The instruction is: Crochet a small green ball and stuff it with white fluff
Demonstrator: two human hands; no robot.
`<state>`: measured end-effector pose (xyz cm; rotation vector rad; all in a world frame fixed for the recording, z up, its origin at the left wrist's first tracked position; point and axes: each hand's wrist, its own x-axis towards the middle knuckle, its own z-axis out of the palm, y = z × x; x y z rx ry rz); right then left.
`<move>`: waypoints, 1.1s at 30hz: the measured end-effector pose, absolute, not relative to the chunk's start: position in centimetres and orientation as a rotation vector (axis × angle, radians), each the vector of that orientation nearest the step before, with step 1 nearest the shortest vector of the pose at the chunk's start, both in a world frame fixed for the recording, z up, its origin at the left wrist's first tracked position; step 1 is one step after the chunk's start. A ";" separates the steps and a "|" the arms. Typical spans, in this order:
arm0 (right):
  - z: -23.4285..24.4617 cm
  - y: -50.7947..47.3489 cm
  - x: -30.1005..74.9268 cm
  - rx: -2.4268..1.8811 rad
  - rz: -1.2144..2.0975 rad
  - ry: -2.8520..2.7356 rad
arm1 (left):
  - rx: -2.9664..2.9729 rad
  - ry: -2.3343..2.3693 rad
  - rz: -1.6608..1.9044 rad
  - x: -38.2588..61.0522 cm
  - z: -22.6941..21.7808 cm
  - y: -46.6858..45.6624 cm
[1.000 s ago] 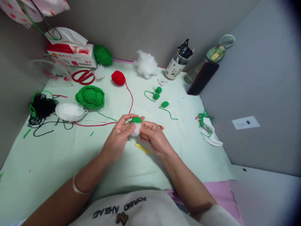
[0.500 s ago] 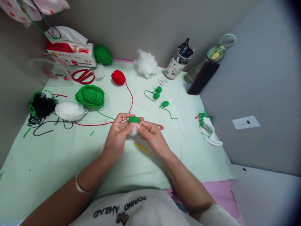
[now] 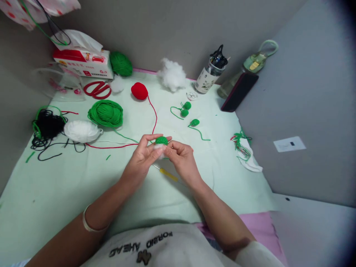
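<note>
My left hand (image 3: 140,160) has its fingers and thumb closed around a small green crocheted piece (image 3: 161,140), domed at the top. White stuffing (image 3: 160,147) pokes out at its lower side. Against that stuffing and the edge of the piece, my right hand (image 3: 184,160) presses with thumb and fingers. A crochet hook with a yellow handle (image 3: 168,174) lies on the cloth just below both hands. Green yarn runs from the left toward my left hand.
Left: green yarn skein (image 3: 105,113), white yarn (image 3: 82,131), black yarn (image 3: 50,124), red scissors (image 3: 97,90) and tissue box (image 3: 83,65). Behind: red yarn ball (image 3: 139,91) and stuffing heap (image 3: 172,75). Right: small green crocheted balls (image 3: 195,122), pen cup (image 3: 206,79), phone (image 3: 239,92), bottle (image 3: 254,61).
The green piece has shifted slightly right, and less of the white stuffing shows below it. My right hand now covers the orange item that stuck out beside it.
</note>
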<state>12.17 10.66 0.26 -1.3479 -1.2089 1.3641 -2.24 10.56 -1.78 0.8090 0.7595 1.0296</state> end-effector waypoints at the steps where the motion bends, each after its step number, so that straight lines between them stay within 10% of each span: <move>1: 0.3 10.7 12.2 -1.349 1.353 -1.232 | 0.813 0.748 1.031 -2.3 -1.9 10.6; 22: 1.6 8.6 15.3 -1.417 0.287 -2.063 | 0.849 0.977 1.357 -3.6 -2.3 12.4; 33: 0.3 6.4 13.7 -1.617 0.807 -2.671 | 0.949 1.050 1.354 -3.8 -2.6 12.3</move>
